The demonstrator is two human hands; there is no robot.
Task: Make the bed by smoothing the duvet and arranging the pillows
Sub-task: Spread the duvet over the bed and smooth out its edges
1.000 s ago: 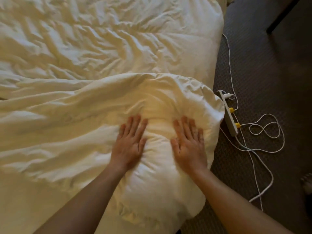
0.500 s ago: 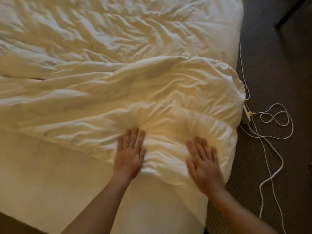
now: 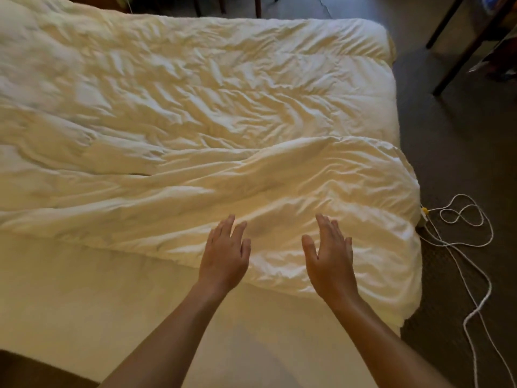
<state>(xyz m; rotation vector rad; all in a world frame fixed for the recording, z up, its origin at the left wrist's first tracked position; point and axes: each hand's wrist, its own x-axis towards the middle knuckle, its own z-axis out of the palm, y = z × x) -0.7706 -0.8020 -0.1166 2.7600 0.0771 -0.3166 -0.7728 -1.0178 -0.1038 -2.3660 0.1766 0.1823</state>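
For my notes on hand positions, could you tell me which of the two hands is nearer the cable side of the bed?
The right hand; it hovers nearer the bed's edge and the white cable than the left hand.

We have a single view, from a camera worn on the person's head, so no second view shares any of the scene. It looks forward and steeply down over the near edge of the bed (image 3: 70, 317) and across the wrinkled duvet (image 3: 223, 113) to the bed's far edge. We stand close: both forearms enter from the bottom of the picture, and the left hand (image 3: 225, 254) and right hand (image 3: 330, 260) sit low in the middle. The wide lens also takes in the carpet (image 3: 453, 169) on the right, with a white cable (image 3: 464, 219), and dark furniture legs (image 3: 461, 51) at far right.
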